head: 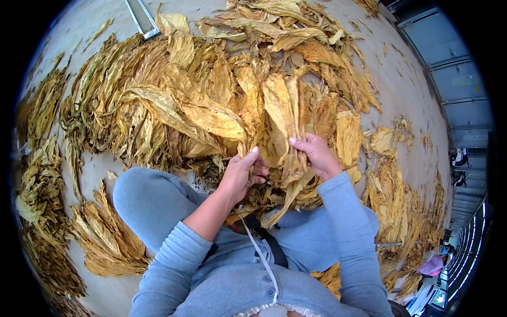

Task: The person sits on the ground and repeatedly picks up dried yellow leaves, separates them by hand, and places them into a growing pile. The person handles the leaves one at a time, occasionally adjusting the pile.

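Observation:
Dried yellow-brown leaves, apparently tobacco, lie heaped before me. My left hand (246, 172) grips the stem end of a yellow leaf (216, 119) between thumb and fingers; the leaf stretches away to the upper left over the heap. In my right hand (315, 155) is a small bunch of long leaves (283, 105), pinched near the stems, with blades pointing up and some ends hanging down toward my lap. The two hands are a short way apart, above my crossed legs. Darker crumpled leaves (214, 172) lie beneath and between them.
A wide leaf pile (107, 91) covers the floor at the left, with another heap (273, 23) beyond. A fanned bundle (111, 241) lies beside my knee. More leaves (392, 198) lie at the right. A metal frame (151, 33) stands at the top. A person (431, 264) is far off at the lower right.

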